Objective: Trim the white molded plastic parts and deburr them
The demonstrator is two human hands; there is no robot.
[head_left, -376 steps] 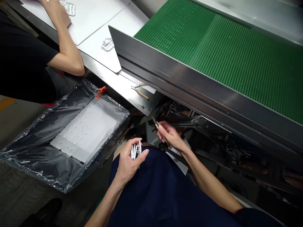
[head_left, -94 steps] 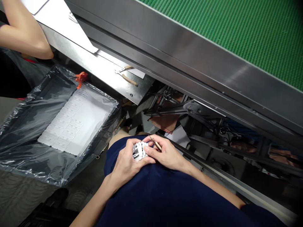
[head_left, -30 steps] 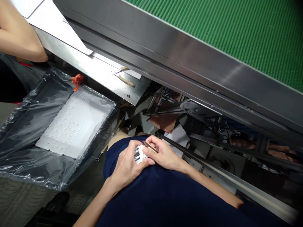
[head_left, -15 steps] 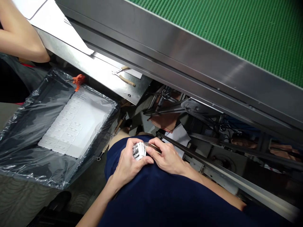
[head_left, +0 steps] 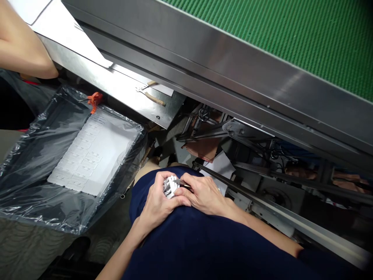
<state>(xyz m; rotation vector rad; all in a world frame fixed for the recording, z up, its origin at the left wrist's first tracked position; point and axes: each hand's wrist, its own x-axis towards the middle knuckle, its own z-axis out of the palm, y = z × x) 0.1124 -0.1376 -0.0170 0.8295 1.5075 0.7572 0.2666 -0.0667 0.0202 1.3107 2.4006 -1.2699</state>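
Observation:
In front of my lap, my left hand (head_left: 157,200) is curled around a small bundle of white strips (head_left: 170,188) with shiny grey bits at its left side. From the right, my right hand (head_left: 205,194) pinches a slim, dark metal tool (head_left: 186,185) with a pointed tip; its exact kind is hard to make out. That tip lies against the upper right of the bundle. My right thumb touches the bundle's right edge, close to my left thumb.
A bin lined with clear plastic (head_left: 26,181) stands at left, holding white embossed sheets (head_left: 109,144). An orange-handled tool (head_left: 94,102) rests at its rim. Yellow-handled pliers (head_left: 154,99) lie on a metal table (head_left: 128,91). Another person's arm (head_left: 26,50) is upper left; a green conveyor belt (head_left: 291,35) runs above.
My right hand has shifted slightly left, bringing the tool's tip further over the white strips. My left hand still grips the bundle. The view has moved a little.

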